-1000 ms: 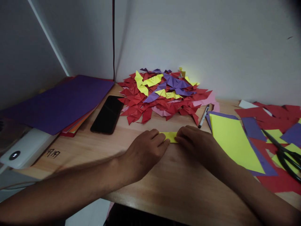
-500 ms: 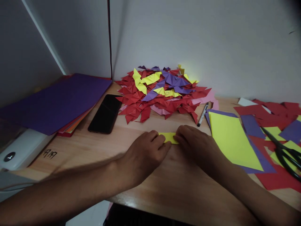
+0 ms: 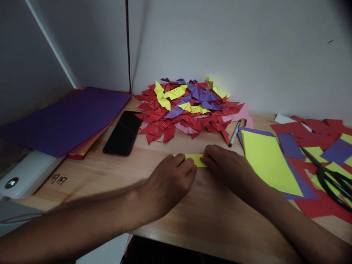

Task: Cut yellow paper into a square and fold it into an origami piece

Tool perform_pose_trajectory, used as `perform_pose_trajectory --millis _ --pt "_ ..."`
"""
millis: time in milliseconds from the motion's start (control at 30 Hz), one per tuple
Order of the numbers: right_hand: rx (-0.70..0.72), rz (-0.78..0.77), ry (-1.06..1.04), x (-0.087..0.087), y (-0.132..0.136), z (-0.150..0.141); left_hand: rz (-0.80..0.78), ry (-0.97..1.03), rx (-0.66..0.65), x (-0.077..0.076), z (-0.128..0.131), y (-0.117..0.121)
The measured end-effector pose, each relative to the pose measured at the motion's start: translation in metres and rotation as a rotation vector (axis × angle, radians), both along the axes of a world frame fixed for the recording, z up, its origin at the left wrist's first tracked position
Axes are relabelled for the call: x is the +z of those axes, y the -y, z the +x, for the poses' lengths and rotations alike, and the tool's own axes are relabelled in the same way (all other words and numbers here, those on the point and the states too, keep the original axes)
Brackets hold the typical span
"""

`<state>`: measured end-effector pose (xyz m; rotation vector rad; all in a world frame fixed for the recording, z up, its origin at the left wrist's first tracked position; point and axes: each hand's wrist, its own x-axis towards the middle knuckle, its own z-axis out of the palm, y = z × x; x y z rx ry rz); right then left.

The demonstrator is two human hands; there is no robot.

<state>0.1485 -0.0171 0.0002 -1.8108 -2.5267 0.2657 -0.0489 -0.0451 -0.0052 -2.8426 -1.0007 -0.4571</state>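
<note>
Between my two hands lies a narrow strip of yellow paper on the wooden table. My left hand has its fingers curled over the strip's left part, hiding most of that end. My right hand pinches the right end, fingers pressed together. Just beyond them is a heap of folded paper bats in red, purple, yellow and pink, a few with small drawn faces. A marker pen lies beyond my right hand.
Yellow sheets over purple ones lie right, beside scissors on coloured scraps. To the left are a black phone, a stack topped by purple paper, and a white device with a lit display. The wall closes off the back.
My left hand has shifted slightly along the strip, and a bit of yellow now shows behind its fingers. My right hand keeps its pinch. The view has turned slightly right.
</note>
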Motion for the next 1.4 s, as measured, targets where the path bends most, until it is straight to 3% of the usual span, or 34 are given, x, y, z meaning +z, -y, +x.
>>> perform_pose_trajectory --millis 467,800,1000,1200,1400 --pt "0.006 0.002 0.056 0.006 0.003 -0.004 0.128 -0.033 -0.016 -0.006 0.001 0.005" --pt "0.047 0.074 0.198 0.012 0.013 -0.015 0.117 -0.057 -0.017 -0.002 0.001 0.005" --pt "0.058 0.111 0.183 0.013 0.015 -0.009 0.147 -0.023 -0.025 -0.008 0.001 0.003" --pt "0.279 0.417 0.044 -0.007 0.051 -0.008 0.160 0.052 -0.043 -0.017 -0.001 -0.002" --pt "0.196 0.365 0.047 -0.028 0.073 -0.012 0.174 0.098 -0.077 -0.015 -0.002 -0.004"
